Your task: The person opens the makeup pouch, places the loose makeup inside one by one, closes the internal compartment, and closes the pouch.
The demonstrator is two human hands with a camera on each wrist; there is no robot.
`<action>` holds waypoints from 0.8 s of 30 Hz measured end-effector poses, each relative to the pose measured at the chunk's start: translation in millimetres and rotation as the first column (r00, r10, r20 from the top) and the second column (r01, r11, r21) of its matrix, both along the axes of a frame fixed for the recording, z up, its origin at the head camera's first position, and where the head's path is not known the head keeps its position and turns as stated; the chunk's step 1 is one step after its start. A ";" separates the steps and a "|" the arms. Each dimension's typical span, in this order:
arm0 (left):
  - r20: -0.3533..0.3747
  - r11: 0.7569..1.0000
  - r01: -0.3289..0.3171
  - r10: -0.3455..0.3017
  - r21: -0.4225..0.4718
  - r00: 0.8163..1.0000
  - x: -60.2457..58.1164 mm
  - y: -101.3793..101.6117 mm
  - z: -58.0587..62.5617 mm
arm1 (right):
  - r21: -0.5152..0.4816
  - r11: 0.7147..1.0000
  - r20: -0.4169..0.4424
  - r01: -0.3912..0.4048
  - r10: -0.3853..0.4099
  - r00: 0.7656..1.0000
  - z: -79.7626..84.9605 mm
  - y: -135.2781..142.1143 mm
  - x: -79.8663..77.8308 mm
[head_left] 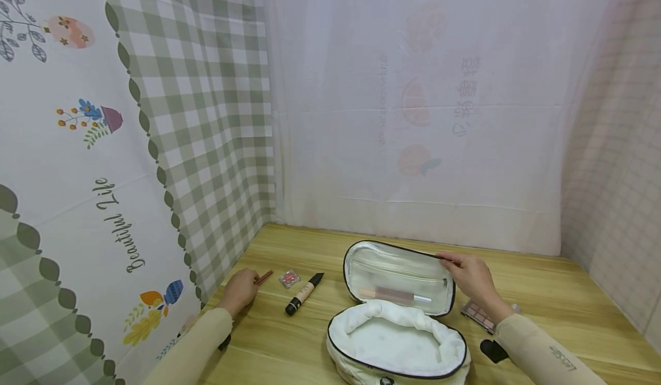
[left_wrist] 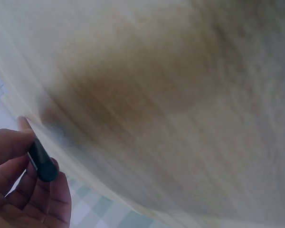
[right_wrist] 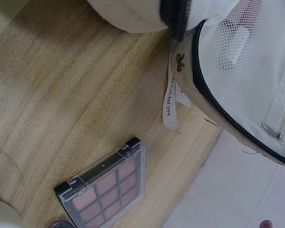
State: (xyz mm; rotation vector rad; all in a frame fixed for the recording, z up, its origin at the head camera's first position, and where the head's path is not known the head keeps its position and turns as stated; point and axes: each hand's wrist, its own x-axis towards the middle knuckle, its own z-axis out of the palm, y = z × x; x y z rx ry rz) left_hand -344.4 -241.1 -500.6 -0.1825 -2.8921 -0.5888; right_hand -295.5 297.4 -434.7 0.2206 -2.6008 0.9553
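Note:
My left hand (head_left: 241, 290) is low over the left side of the table, pinching a slim reddish-brown stick (head_left: 264, 277). In the left wrist view its near end looks like a dark round-ended tube (left_wrist: 42, 164), held between thumb and fingers. With thumb and fingertips, my right hand (head_left: 471, 279) grips the upper right edge of the raised lid (head_left: 361, 255) of a white cosmetic bag (head_left: 343, 355). The bag stands unzipped, its padded opening facing up. Inside the lid's mesh pocket lies a slim tube (head_left: 394, 296) with a patterned middle.
Between left hand and bag lie a small square compact (head_left: 290, 278) and a black-and-beige tube (head_left: 304, 295). Right of the bag are an eyeshadow palette (right_wrist: 104, 194) and a black object (head_left: 493, 350), partly under my right forearm. Curtains hang along the table's back and sides.

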 end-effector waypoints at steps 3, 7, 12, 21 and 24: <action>-0.015 1.000 -0.008 0.008 -0.011 1.000 -1.5 -0.7 2.7 | -0.002 1.000 0.000 -0.001 0.001 1.000 0.6 -0.1 0.5; -0.019 1.000 -0.016 0.016 -0.001 1.000 -3.5 -1.5 7.7 | -0.003 1.000 0.006 0.000 0.000 1.000 0.8 -0.3 0.8; -0.036 1.000 -0.004 0.004 0.011 0.999 -3.7 -0.5 16.6 | -0.006 1.000 0.007 0.000 0.000 1.000 0.2 -0.2 0.6; -0.048 0.999 0.007 -0.005 0.032 0.999 -7.2 10.3 30.6 | -0.001 1.000 0.001 -0.008 0.008 1.000 0.8 0.0 0.3; -0.090 0.999 0.035 -0.034 0.009 0.995 -11.1 15.7 34.0 | -0.004 1.000 0.000 -0.011 0.011 1.000 1.0 0.0 0.3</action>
